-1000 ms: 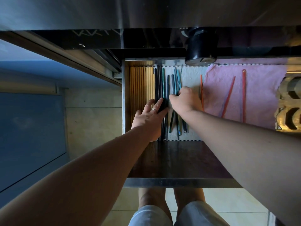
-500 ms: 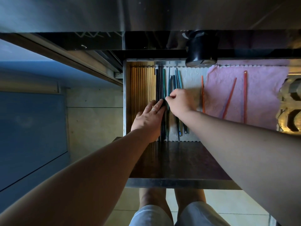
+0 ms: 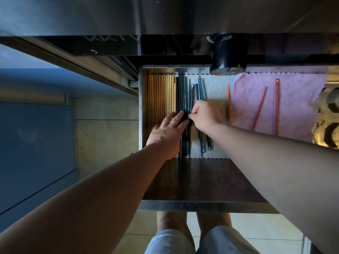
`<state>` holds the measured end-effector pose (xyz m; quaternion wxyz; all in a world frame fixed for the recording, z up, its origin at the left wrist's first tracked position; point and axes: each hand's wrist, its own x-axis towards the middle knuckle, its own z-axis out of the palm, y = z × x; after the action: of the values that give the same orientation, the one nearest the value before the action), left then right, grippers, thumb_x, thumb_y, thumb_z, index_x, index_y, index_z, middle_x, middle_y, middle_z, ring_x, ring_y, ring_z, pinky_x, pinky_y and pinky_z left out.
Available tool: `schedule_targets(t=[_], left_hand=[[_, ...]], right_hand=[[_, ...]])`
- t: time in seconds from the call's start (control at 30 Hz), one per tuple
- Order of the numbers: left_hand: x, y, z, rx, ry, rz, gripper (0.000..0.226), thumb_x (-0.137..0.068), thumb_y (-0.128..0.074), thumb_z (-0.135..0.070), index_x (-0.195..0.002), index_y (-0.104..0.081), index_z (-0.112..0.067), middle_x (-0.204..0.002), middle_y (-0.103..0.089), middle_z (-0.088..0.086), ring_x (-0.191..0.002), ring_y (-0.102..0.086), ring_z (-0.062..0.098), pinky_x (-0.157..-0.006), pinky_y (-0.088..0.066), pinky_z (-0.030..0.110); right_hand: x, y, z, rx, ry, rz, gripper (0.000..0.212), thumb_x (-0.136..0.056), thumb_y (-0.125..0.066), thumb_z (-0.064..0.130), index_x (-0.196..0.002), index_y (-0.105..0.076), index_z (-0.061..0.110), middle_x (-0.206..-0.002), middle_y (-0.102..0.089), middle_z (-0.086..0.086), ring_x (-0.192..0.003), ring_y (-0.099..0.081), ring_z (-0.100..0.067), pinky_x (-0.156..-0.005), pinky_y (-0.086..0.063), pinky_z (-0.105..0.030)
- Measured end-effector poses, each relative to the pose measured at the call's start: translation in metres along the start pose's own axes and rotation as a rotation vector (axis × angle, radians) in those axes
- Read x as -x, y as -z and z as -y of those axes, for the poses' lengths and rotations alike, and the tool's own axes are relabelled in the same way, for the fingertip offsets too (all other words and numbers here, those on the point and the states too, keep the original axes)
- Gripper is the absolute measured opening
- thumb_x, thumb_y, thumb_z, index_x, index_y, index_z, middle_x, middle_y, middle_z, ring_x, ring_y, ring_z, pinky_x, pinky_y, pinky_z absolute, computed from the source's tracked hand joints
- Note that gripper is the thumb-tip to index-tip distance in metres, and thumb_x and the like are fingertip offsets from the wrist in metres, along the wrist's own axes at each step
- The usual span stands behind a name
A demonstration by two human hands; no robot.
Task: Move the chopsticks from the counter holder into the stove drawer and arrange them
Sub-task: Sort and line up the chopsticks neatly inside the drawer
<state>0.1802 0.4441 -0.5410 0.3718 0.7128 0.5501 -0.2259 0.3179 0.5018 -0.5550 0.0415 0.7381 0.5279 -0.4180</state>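
Observation:
The open stove drawer [image 3: 201, 206] holds rows of chopsticks. Wooden chopsticks [image 3: 160, 96] lie packed along its left wall. Black chopsticks [image 3: 180, 94] lie beside them, then teal and blue chopsticks [image 3: 200, 88] on a white liner. My left hand [image 3: 167, 132] lies flat with straight fingers pressing on the wooden and black rows. My right hand [image 3: 204, 116] pinches a thin dark blue chopstick [image 3: 191, 96] between thumb and fingers, right next to my left fingertips. Three red chopsticks [image 3: 259, 109] lie loose to the right, on and beside a pink cloth.
A pink cloth [image 3: 297, 99] covers the drawer's right part. A black stove knob [image 3: 228, 55] juts out above the drawer's back edge. A patterned gold object [image 3: 328, 118] sits at the far right. The drawer's dark front section [image 3: 211, 178] holds nothing. My legs stand below the drawer front.
My right hand has shifted left toward my left fingertips, bringing the thin blue chopstick closer to the teal and black row. My left hand has stayed pressed on the rows.

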Motion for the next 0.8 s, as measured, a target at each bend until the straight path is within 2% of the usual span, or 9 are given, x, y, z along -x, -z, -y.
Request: schedule_targets(t=[0.1, 0.17, 0.27, 0.4, 0.53, 0.6, 0.7, 0.8], left_hand=[[0.001, 0.002, -0.001, -0.079, -0.025, -0.007, 0.099, -0.082, -0.059, -0.002, -0.148, -0.003, -0.050, -0.161, 0.016, -0.007, -0.148, 0.011, 0.026, -0.109, -0.023, 0.058], [0.003, 0.002, -0.002, -0.128, -0.043, -0.039, 0.099, -0.081, -0.062, -0.004, -0.149, -0.007, -0.049, -0.162, 0.015, -0.005, -0.147, 0.007, 0.029, -0.108, -0.026, 0.059], [0.004, 0.001, -0.003, -0.134, -0.077, -0.065, 0.092, -0.083, -0.056, -0.002, -0.151, -0.009, -0.043, -0.162, 0.015, -0.010, -0.146, 0.004, 0.030, -0.107, -0.027, 0.058], [0.005, 0.001, 0.000, -0.133, -0.089, -0.050, 0.085, -0.087, -0.049, -0.003, -0.154, -0.008, -0.034, -0.160, 0.017, -0.018, -0.146, 0.007, 0.025, -0.108, -0.027, 0.057], [0.007, 0.001, 0.000, -0.161, -0.090, -0.039, 0.087, -0.088, -0.051, -0.005, -0.155, -0.003, -0.032, -0.160, 0.017, -0.016, -0.146, 0.008, 0.025, -0.108, -0.028, 0.058], [0.007, 0.002, -0.003, -0.174, -0.087, -0.056, 0.088, -0.088, -0.050, -0.006, -0.154, 0.000, -0.034, -0.160, 0.018, -0.014, -0.145, 0.001, 0.028, -0.107, -0.029, 0.056], [0.006, 0.004, -0.010, -0.255, -0.111, -0.109, 0.092, -0.087, -0.053, -0.008, -0.154, 0.003, -0.035, -0.161, 0.020, -0.011, -0.139, -0.014, 0.031, -0.103, -0.031, 0.048], [0.002, 0.005, -0.016, -0.308, -0.124, -0.115, 0.094, -0.086, -0.055, -0.009, -0.155, 0.006, -0.030, -0.161, 0.018, -0.008, -0.142, -0.012, 0.032, -0.104, -0.028, 0.047]], right_hand=[[0.000, 0.004, -0.008, -0.082, 0.006, -0.060, 0.003, -0.088, -0.061, 0.010, -0.088, -0.064, 0.010, -0.088, -0.068, -0.004, -0.079, -0.061, -0.020, -0.067, -0.046, -0.026], [0.001, 0.006, -0.011, -0.087, 0.049, -0.069, 0.008, -0.088, -0.058, 0.006, -0.088, -0.065, 0.009, -0.086, -0.067, -0.004, -0.081, -0.062, -0.021, -0.068, -0.047, -0.026], [0.003, 0.005, -0.012, -0.072, 0.071, -0.058, 0.008, -0.088, -0.060, 0.009, -0.091, -0.067, 0.012, -0.092, -0.069, -0.003, -0.087, -0.064, -0.022, -0.074, -0.049, -0.025], [0.004, -0.001, -0.009, -0.038, 0.042, -0.067, 0.012, -0.090, -0.060, 0.017, -0.096, -0.070, 0.015, -0.095, -0.071, -0.003, -0.088, -0.065, -0.022, -0.070, -0.045, -0.023], [0.002, 0.000, -0.003, -0.031, 0.021, -0.175, 0.012, -0.092, -0.058, 0.017, -0.100, -0.065, 0.013, -0.095, -0.069, -0.006, -0.088, -0.064, -0.026, -0.067, -0.042, -0.023], [0.001, 0.003, -0.002, -0.038, 0.012, -0.210, 0.015, -0.092, -0.057, 0.016, -0.105, -0.063, 0.011, -0.099, -0.069, -0.009, -0.091, -0.064, -0.028, -0.070, -0.046, -0.026], [0.001, 0.008, -0.002, -0.005, 0.017, -0.181, 0.017, -0.092, -0.054, 0.015, -0.101, -0.067, 0.010, -0.099, -0.070, -0.010, -0.092, -0.064, -0.029, -0.077, -0.052, -0.030], [-0.001, 0.011, -0.002, 0.065, -0.010, -0.132, 0.020, -0.092, -0.053, 0.015, -0.091, -0.070, 0.007, -0.085, -0.068, -0.009, -0.079, -0.062, -0.026, -0.066, -0.047, -0.025]])
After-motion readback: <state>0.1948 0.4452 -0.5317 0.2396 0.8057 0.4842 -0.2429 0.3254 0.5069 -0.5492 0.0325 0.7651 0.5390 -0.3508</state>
